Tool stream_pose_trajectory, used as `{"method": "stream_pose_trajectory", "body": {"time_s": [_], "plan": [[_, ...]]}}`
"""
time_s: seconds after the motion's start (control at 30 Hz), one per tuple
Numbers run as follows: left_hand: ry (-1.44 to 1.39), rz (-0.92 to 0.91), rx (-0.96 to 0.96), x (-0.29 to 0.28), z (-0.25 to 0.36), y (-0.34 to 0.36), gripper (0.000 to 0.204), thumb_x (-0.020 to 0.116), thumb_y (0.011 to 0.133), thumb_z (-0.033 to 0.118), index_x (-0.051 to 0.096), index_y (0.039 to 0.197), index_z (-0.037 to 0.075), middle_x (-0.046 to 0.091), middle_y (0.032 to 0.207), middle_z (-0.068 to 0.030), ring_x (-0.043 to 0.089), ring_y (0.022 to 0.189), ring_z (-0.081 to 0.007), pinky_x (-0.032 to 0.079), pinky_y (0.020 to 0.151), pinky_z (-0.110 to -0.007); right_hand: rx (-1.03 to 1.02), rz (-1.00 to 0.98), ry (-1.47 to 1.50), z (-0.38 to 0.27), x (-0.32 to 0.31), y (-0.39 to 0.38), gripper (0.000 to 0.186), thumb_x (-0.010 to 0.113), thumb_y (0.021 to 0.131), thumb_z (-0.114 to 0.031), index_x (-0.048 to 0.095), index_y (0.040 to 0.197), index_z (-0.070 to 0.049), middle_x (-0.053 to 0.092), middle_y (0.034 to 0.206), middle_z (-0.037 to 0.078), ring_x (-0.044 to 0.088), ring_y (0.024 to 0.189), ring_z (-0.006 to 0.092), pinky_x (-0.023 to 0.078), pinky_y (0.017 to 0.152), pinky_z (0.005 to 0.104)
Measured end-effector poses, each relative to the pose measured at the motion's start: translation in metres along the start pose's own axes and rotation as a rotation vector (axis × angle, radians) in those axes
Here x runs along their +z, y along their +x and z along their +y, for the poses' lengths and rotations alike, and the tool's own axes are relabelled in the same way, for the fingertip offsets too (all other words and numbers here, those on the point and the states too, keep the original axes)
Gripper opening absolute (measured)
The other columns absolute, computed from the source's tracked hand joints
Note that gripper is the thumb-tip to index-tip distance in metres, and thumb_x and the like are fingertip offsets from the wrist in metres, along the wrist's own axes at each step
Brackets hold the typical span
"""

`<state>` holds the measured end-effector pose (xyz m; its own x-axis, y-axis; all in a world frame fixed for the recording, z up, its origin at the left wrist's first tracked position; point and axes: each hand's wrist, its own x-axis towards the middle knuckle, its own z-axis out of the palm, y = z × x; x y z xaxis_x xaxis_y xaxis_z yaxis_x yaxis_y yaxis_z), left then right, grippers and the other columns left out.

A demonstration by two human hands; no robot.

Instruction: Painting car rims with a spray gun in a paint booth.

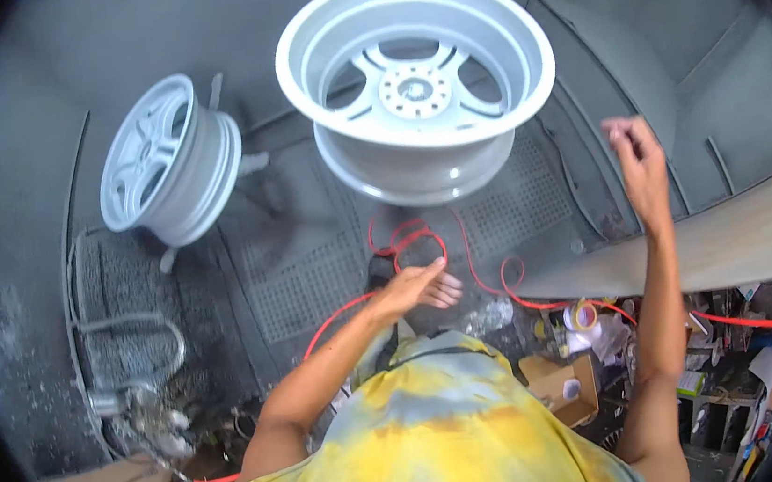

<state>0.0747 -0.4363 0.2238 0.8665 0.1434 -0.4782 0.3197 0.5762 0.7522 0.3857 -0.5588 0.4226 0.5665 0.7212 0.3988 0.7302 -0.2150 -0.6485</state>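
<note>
Neither hand holds anything. The left hand (421, 286) is stretched out flat with the fingers loosely spread, low over the floor (306, 282) and just above a loop of the red hose (489, 282). The right hand (639, 167) is raised with its fingers loosely curled and parted, empty, to the right of the big wheel (416, 82) and apart from it.

That wheel sits face up in the middle of the booth, smooth and pale grey-white, with a deep round barrel, curved spokes and a ring of bolt holes at the hub. A second wheel (169, 162) of the same colour stands on edge to the left, well apart.

The floor is dull grey, dusted over, with perforated metal grates. The grey walls curve around. A bare curved board (688, 251) lies at the right.
</note>
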Motion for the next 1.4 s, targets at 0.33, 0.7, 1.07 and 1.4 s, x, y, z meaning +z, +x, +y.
{"method": "stream_pose_trajectory", "body": {"time_s": [0.33, 0.7, 1.07, 1.4], "plan": [[-1.062, -0.722, -0.257, 0.026, 0.148, 0.069, 0.057, 0.036, 0.097, 0.041, 0.044, 0.13, -0.005, 0.051, 0.13, -0.0202, 0.047, 0.123, -0.0335, 0.032, 0.11, -0.044, -0.282, -0.295, -0.264, -0.065, 0.128, 0.312, 0.058, 0.045, 0.094, -0.051, 0.067, 0.093, 0.003, 0.059, 0.085, 0.012, 0.056, 0.079, 0.0204, 0.044, 0.076, 0.0308], [-1.574, -0.822, -0.598, 0.012, 0.166, 0.059, 0.044, 0.046, 0.095, 0.031, 0.048, 0.128, 0.003, 0.055, 0.125, -0.0109, 0.051, 0.117, -0.03, 0.038, 0.107, -0.044, -0.236, -0.692, -0.45, -0.033, 0.321, 0.438, 0.067, 0.032, 0.094, -0.055, 0.069, 0.09, 0.001, 0.065, 0.092, 0.024, 0.06, 0.093, 0.0407, 0.044, 0.088, 0.0444], [-1.686, -0.798, -0.62, -0.016, 0.144, 0.036, 0.044, 0.048, 0.094, 0.03, 0.046, 0.129, 0.003, 0.055, 0.123, -0.0133, 0.051, 0.117, -0.0278, 0.047, 0.099, -0.047, -0.14, -0.622, -0.527, -0.048, 0.266, 0.402, 0.053, 0.035, 0.096, -0.043, 0.067, 0.089, -0.001, 0.063, 0.099, 0.027, 0.059, 0.092, 0.0445, 0.045, 0.087, 0.0477], [-1.376, -1.095, -0.528, -0.043, 0.017, 0.067, 0.051, 0.047, 0.093, 0.034, 0.04, 0.133, 0.003, 0.049, 0.127, -0.0145, 0.043, 0.122, -0.0351, 0.049, 0.093, -0.054, -0.225, 0.039, -0.525, -0.209, 0.093, 0.229, 0.048, 0.043, 0.096, -0.038, 0.064, 0.082, 0.003, 0.064, 0.076, 0.009, 0.057, 0.069, 0.0197, 0.047, 0.064, 0.0335]]}}
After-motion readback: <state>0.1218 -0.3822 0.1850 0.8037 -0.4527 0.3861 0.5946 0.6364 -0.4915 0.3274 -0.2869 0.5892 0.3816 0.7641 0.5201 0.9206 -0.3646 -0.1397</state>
